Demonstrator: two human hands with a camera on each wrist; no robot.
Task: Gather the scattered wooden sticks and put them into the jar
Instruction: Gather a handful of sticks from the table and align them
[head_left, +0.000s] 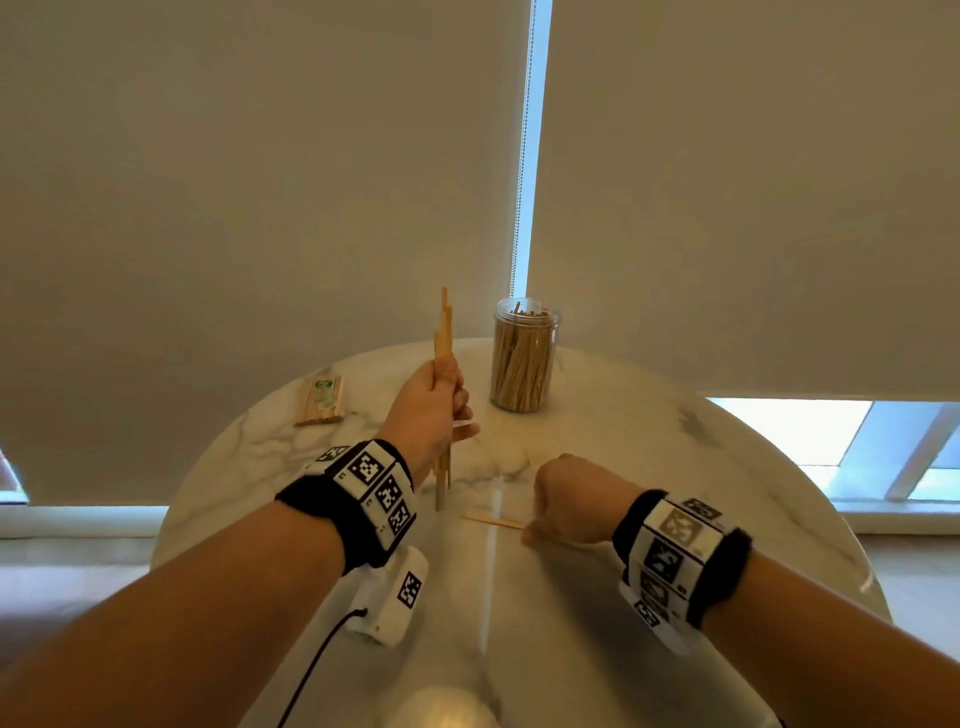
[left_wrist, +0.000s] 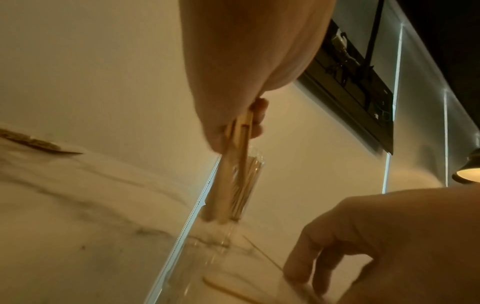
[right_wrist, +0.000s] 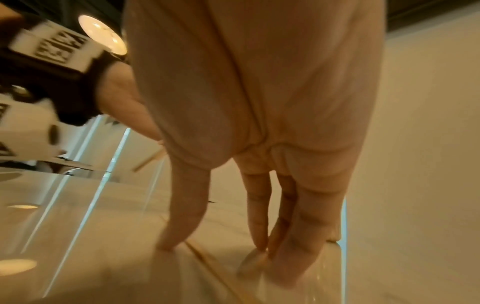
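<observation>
A clear plastic jar (head_left: 523, 358) packed with wooden sticks stands open at the back of the round marble table (head_left: 727, 467). Just left of it, my left hand (head_left: 451, 396) grips a bundle of sticks (head_left: 444, 332) upright, with the lower ends near the tabletop. In the left wrist view the bundle (left_wrist: 227, 185) hangs in front of the jar (left_wrist: 255, 172). My right hand (head_left: 561, 501) reaches down nearer to me. Its thumb (right_wrist: 179, 222) and fingers (right_wrist: 259, 222) touch the table on either side of a loose stick (right_wrist: 201, 254). Another loose stick (head_left: 493, 520) lies to its left.
A wrapped packet of sticks (head_left: 320, 399) lies at the table's back left. A white box with a marker and a black cable (head_left: 389, 603) sits under my left forearm. Roller blinds hang close behind the table. A pale rounded object (head_left: 436, 706) shows at the near edge.
</observation>
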